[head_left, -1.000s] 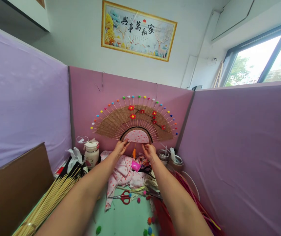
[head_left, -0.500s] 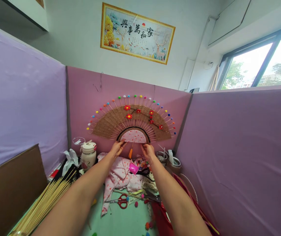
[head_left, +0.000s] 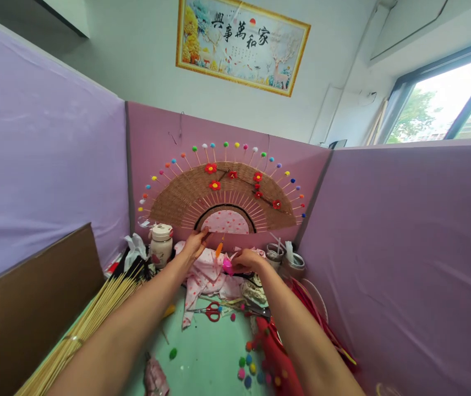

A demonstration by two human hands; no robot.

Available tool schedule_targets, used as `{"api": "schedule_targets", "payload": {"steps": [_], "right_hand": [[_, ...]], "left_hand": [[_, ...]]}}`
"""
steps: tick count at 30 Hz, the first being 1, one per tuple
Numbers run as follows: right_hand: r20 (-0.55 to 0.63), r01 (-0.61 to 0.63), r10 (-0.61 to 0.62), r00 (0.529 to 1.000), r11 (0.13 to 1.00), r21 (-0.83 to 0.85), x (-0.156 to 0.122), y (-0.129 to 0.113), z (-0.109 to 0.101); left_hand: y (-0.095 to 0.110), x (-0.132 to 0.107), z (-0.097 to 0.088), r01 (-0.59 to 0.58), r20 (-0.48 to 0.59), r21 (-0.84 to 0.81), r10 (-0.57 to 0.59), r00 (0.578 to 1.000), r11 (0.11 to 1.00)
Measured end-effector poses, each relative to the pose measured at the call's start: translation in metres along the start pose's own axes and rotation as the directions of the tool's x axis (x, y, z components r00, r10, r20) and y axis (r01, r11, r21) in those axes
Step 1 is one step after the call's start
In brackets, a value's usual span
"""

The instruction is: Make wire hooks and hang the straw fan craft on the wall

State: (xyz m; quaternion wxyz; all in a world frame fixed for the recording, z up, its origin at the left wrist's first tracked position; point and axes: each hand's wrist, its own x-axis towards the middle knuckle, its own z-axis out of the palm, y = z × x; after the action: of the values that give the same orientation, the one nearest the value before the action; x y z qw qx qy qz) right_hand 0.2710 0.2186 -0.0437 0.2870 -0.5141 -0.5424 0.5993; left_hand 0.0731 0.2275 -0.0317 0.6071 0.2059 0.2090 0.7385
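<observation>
A large woven fan stands spread against the pink panel, with coloured pom-poms on its stick tips and red felt flowers on its face. Pink dotted cloth covers its half-round base, and an orange tassel hangs below. My left hand pinches the left end of the base's lower edge. Lower down, apart from the fan, my right hand is beside a bright pink object. Its fingers bend downward and are partly hidden, so their grip is unclear.
Dotted cloth lies bunched on the green table, with red-handled scissors and loose pom-poms nearer. Bamboo sticks and a lidded jar are left; containers stand right. Purple panels enclose the sides.
My right hand has let go of the base's right end and moved down beside the pink object. My left hand keeps its hold. The view has shifted, and the fan looks slightly larger.
</observation>
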Motion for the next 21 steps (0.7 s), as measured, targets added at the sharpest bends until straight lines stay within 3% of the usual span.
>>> {"api": "schedule_targets", "payload": {"steps": [4, 7, 8, 10, 12, 13, 15, 17, 19, 21], "right_hand": [[0.111, -0.024, 0.037, 0.993, 0.993, -0.120, -0.052, 0.011, 0.028], [0.318, -0.023, 0.103, 0.943, 0.969, -0.245, -0.121, 0.018, 0.053], [0.480, 0.045, 0.132, 0.867, 0.939, -0.340, -0.149, 0.017, 0.060], [0.653, 0.250, 0.079, 0.753, 0.884, -0.395, -0.209, 0.009, 0.069], [0.720, 0.466, -0.082, 0.689, 0.810, -0.355, -0.260, -0.008, 0.070], [0.708, 0.546, -0.187, 0.681, 0.774, -0.321, -0.278, -0.018, 0.067], [0.550, 0.628, -0.417, 0.724, 0.729, -0.274, -0.291, -0.042, 0.057], [0.279, 0.656, -0.597, 0.752, 0.718, -0.233, -0.275, -0.069, 0.040], [-0.044, 0.674, -0.695, 0.718, 0.710, -0.204, -0.237, -0.097, 0.020], [-0.364, 0.628, -0.657, 0.660, 0.748, -0.213, -0.191, -0.126, 0.000]], "left_hand": [[0.010, -0.060, 0.006, 0.011, -0.048, 0.035, -0.009, 0.999, 0.999], [0.014, -0.119, 0.007, 0.049, -0.124, 0.067, -0.040, 0.992, 0.997], [0.014, -0.142, 0.007, 0.066, -0.151, 0.076, -0.054, 0.987, 0.995], [0.014, -0.189, 0.003, 0.099, -0.216, 0.092, -0.078, 0.973, 0.991], [0.014, -0.239, -0.003, 0.128, -0.264, 0.098, -0.098, 0.959, 0.987], [0.013, -0.264, -0.007, 0.148, -0.288, 0.099, -0.114, 0.951, 0.984], [0.012, -0.308, -0.017, 0.226, -0.365, 0.117, -0.169, 0.915, 0.967], [0.010, -0.342, -0.029, 0.332, -0.462, 0.116, -0.245, 0.853, 0.936], [0.007, -0.362, -0.043, 0.377, -0.528, 0.104, -0.270, 0.805, 0.920], [0.003, -0.369, -0.056, 0.404, -0.559, 0.090, -0.289, 0.777, 0.910]]}}
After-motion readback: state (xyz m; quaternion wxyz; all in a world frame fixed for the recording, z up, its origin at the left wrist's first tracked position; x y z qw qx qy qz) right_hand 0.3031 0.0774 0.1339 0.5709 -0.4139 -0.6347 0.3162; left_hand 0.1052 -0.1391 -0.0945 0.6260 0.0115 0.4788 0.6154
